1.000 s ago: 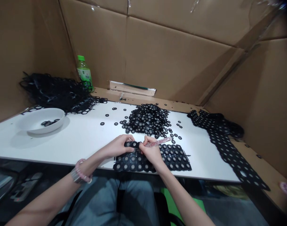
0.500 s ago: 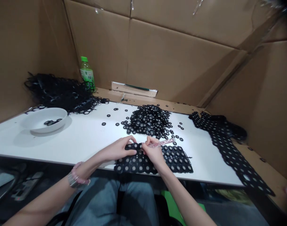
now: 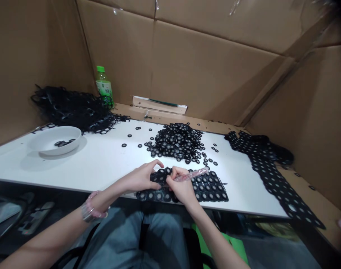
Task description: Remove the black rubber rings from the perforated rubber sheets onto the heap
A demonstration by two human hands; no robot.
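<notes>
The black ring sheet (image 3: 187, 186) lies at the white table's (image 3: 103, 160) near edge; left hand (image 3: 143, 175) pinches its raised left end, right hand (image 3: 181, 185) grips a pink tool (image 3: 192, 174) angled up-right across it, beside the loose ring pile (image 3: 177, 142)

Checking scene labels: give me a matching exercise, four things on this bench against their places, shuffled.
Things:
1. white bowl
2. green-capped bottle
3. pile of loose black rings
4. pink pen-like tool

Places:
A. in the right hand
B. middle of the white table
C. back corner by the cardboard wall
D. left end of the table

Pairs: 1-D, 2-C, 3-B, 4-A
</notes>
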